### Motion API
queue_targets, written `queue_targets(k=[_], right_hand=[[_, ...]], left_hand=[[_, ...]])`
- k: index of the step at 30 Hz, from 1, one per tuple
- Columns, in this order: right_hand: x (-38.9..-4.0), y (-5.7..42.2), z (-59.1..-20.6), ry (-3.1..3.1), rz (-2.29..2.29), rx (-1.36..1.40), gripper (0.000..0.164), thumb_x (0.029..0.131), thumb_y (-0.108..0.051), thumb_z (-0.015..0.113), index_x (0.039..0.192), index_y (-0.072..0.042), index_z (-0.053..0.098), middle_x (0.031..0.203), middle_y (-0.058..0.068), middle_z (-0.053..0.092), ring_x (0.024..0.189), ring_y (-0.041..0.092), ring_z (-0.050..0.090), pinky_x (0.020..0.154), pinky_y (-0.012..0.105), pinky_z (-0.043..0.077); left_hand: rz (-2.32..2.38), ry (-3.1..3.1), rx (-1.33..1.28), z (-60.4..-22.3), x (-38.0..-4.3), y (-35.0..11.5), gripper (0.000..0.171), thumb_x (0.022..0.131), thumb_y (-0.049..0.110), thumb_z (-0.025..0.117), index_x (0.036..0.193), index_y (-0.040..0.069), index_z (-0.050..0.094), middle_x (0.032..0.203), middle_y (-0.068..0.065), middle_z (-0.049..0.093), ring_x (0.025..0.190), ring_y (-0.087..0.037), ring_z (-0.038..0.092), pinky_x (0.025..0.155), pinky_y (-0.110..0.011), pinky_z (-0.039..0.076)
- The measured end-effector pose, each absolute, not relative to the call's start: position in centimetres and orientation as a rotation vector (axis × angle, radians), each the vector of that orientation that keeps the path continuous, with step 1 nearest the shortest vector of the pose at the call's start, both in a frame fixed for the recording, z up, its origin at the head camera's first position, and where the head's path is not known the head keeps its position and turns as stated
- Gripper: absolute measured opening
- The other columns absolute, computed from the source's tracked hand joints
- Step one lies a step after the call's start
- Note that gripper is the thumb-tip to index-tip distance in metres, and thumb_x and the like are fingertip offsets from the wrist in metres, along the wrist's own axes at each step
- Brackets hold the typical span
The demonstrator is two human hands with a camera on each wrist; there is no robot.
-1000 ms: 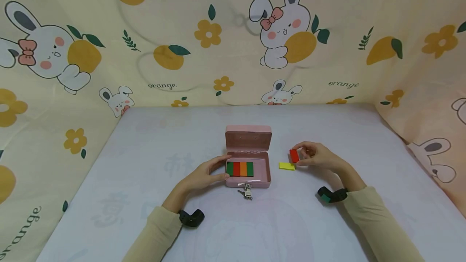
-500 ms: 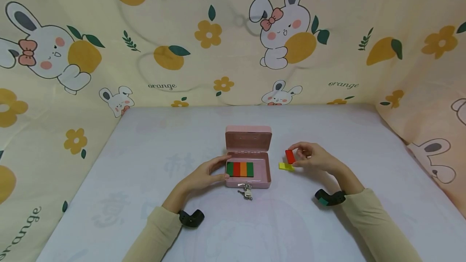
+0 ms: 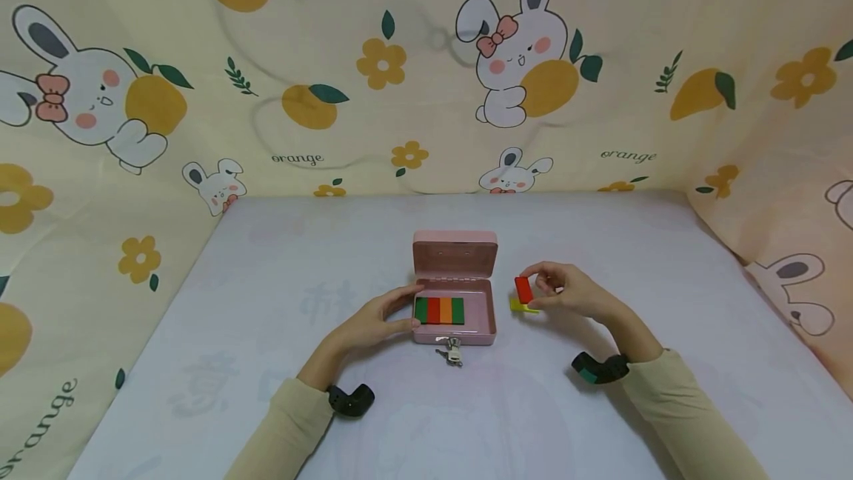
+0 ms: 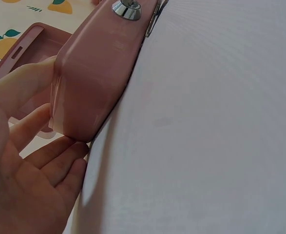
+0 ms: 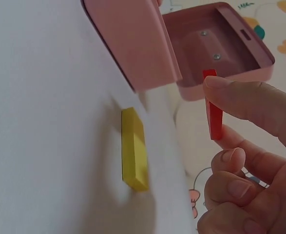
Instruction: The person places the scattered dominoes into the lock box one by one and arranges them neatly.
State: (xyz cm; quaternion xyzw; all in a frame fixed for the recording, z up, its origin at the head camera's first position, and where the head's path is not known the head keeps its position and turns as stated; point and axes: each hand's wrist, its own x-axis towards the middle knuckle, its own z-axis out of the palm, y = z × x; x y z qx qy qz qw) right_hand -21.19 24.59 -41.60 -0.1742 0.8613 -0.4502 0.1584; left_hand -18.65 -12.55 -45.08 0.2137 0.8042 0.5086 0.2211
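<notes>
1. Pale tabletop (image 3: 426, 421), lower frame, bears our pink box (image 3: 480, 312) at centre
2. Our left fingers (image 3: 398, 292) curl round it, presumably steadying
3. Our right fingers (image 5: 252, 100) pinch a red block (image 3: 523, 290) by its ends, right of centre

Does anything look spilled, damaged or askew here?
Nothing stands out: the four blocks in the open pink box lie in a neat row, the yellow block lies on the table, and the right hand holds the red block.

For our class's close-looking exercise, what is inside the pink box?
Inside the pink box, four blocks show side by side: green, red, orange, green. Bare floor shows to their right. Anything under the blocks is covered from view.
</notes>
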Motion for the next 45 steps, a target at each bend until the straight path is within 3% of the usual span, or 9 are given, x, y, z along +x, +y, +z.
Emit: queue_targets(k=[25, 45], right_hand=[[-20.4, 22.3, -41.5, 2.467, -1.305, -0.631, 0.043, 0.076, -0.010, 0.080, 0.113, 0.000, 0.060, 0.073, 0.001, 0.042, 0.067, 0.006, 0.045, 0.059, 0.022, 0.035], [-19.9, 20.2, -41.6, 2.454, -1.321, -0.654, 0.044, 0.076, -0.013, 0.081, 0.114, -0.004, 0.061, 0.071, 0.007, 0.044, 0.066, 0.006, 0.045, 0.060, 0.021, 0.035]], left_hand=[[1.410, 2.222, 0.602, -45.2, -18.7, -12.5, 0.065, 0.092, 0.029, 0.064, 0.150, 0.021, 0.034, 0.160, -0.007, 0.029, 0.150, -0.031, 0.026, 0.122, -0.054, 0.022], [1.416, 2.214, 0.574, -45.2, -18.6, -12.5, 0.066, 0.092, 0.029, 0.065, 0.150, 0.022, 0.034, 0.160, -0.005, 0.029, 0.150, -0.029, 0.026, 0.123, -0.053, 0.022]])
